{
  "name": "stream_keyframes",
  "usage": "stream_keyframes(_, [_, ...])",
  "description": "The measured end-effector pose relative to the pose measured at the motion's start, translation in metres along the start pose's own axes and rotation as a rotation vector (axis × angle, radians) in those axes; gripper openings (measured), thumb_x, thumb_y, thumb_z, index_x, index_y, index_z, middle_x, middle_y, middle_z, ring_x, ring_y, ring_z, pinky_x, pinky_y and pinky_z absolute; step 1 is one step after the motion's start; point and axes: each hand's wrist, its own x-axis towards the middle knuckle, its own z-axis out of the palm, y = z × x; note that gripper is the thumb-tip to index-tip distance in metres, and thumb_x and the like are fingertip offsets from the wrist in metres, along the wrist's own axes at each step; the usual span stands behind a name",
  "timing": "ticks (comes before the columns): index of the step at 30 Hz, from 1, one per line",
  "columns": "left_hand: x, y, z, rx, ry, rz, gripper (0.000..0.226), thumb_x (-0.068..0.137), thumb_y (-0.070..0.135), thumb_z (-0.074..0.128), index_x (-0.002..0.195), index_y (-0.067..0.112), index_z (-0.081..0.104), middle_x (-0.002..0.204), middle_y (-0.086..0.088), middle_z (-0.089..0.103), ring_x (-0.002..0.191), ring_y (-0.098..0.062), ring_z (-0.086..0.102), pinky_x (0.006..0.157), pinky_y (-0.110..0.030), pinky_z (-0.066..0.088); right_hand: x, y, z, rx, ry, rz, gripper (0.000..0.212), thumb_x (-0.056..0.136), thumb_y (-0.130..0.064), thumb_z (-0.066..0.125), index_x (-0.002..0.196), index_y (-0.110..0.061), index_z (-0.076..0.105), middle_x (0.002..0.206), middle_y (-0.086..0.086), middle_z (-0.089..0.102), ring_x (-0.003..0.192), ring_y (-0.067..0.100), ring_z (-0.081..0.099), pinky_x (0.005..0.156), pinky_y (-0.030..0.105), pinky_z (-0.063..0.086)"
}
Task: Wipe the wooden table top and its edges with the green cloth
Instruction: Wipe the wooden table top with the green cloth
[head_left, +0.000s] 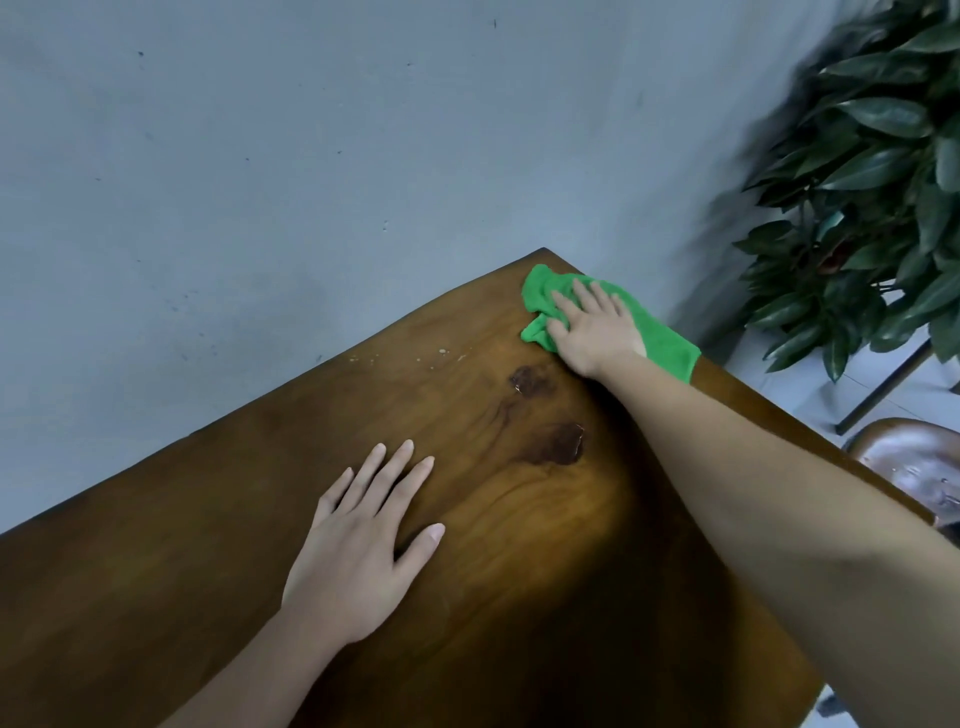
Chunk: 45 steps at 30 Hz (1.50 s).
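- Green cloth lies bunched on the wooden table top, just short of the far corner. Its right end reaches the table's right edge.
- Head view: right hand lies palm down on the cloth with fingers spread and mostly straight. It presses rather than grasps, with no clench, and the cloth shows on both sides of the hand.
- Right forearm stretches from the lower right across the table to the cloth.
- Left hand rests flat on bare wood near the middle of the top. Its fingers are straight and slightly fanned, it holds nothing, and it is well apart from the cloth.
- Two dark knots in the wood: one just near the right wrist, the other closer to the camera, between the two hands.
- Pale specks sit on the wood near the left edge, left of the cloth.
- Grey wall fills the space behind the table.
- Leafy plant stands at the upper right, beyond the right edge; it is blurred.
- Brown seat is partly in view at the right, below table level.
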Motion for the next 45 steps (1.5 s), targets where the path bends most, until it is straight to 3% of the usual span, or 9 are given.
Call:
stream_keyframes(5, [0.001,-0.001,0.002,0.012,0.007,0.0,0.077,0.109,0.082,0.006,0.177,0.047,0.004,0.186,0.019,-0.005,0.171,-0.006,-0.014,0.14,-0.046,0.013,-0.023,-0.098,0.033,-0.037,-0.069,-0.366,0.066,0.112,-0.06,0.019,0.175,-0.042,0.017,0.186,-0.004,0.001,0.172,0.021,-0.002,0.138,0.046,-0.003])
stream_keyframes(9, [0.002,-0.002,0.004,0.0,0.013,-0.005,0.075,0.11,0.081,0.011,0.177,0.047,0.007,0.186,0.019,-0.001,0.171,-0.004,-0.013,0.139,-0.043,0.005,-0.037,-0.175,0.057,-0.043,-0.135,-0.66,0.063,0.113,-0.058,0.022,0.174,-0.043,0.023,0.185,-0.008,0.006,0.171,0.016,0.0,0.138,0.046,-0.002])
stream_keyframes(14, [0.002,-0.004,0.004,-0.008,0.036,0.003,0.072,0.111,0.08,0.015,0.176,0.05,0.006,0.186,0.021,-0.004,0.17,-0.003,-0.013,0.139,-0.039,-0.001,-0.018,-0.192,0.056,-0.02,-0.16,-0.777,0.059,0.114,-0.056,0.028,0.172,-0.045,0.029,0.185,-0.009,0.013,0.17,0.013,0.008,0.138,0.041,0.0])
stream_keyframes(23, [0.001,-0.002,0.002,-0.007,0.036,0.0,0.07,0.112,0.079,0.016,0.175,0.053,0.004,0.185,0.026,-0.006,0.17,-0.001,-0.014,0.136,-0.032,-0.01,0.05,-0.098,0.014,-0.007,-0.1,-0.38,0.062,0.115,-0.058,0.024,0.175,-0.042,0.021,0.186,-0.006,0.006,0.171,0.018,0.004,0.138,0.043,0.0])
stream_keyframes(30, [0.001,-0.002,0.002,-0.006,0.03,-0.002,0.07,0.112,0.079,0.014,0.176,0.051,0.005,0.185,0.025,-0.005,0.17,-0.001,-0.014,0.138,-0.039,0.002,0.062,-0.021,-0.009,0.008,-0.067,-0.074,0.064,0.114,-0.057,0.019,0.176,-0.041,0.014,0.186,-0.004,-0.001,0.172,0.018,-0.001,0.138,0.044,-0.002])
stream_keyframes(36, [0.003,-0.002,0.002,0.01,0.012,0.0,0.073,0.111,0.08,0.01,0.177,0.048,0.005,0.186,0.021,-0.004,0.17,-0.003,-0.014,0.139,-0.041,0.005,0.036,0.002,-0.009,0.033,-0.025,0.021,0.065,0.114,-0.057,0.019,0.176,-0.038,0.016,0.186,-0.001,0.003,0.172,0.019,0.001,0.138,0.044,0.002])
stream_keyframes(45, [0.008,-0.004,0.0,-0.017,-0.027,-0.01,0.083,0.103,0.087,-0.002,0.176,0.048,0.0,0.186,0.019,-0.006,0.171,-0.008,-0.013,0.14,-0.045,0.007,-0.062,0.011,0.013,-0.001,0.019,-0.002,0.067,0.113,-0.062,0.015,0.176,-0.041,0.014,0.186,-0.001,0.002,0.172,0.02,-0.001,0.138,0.042,-0.001])
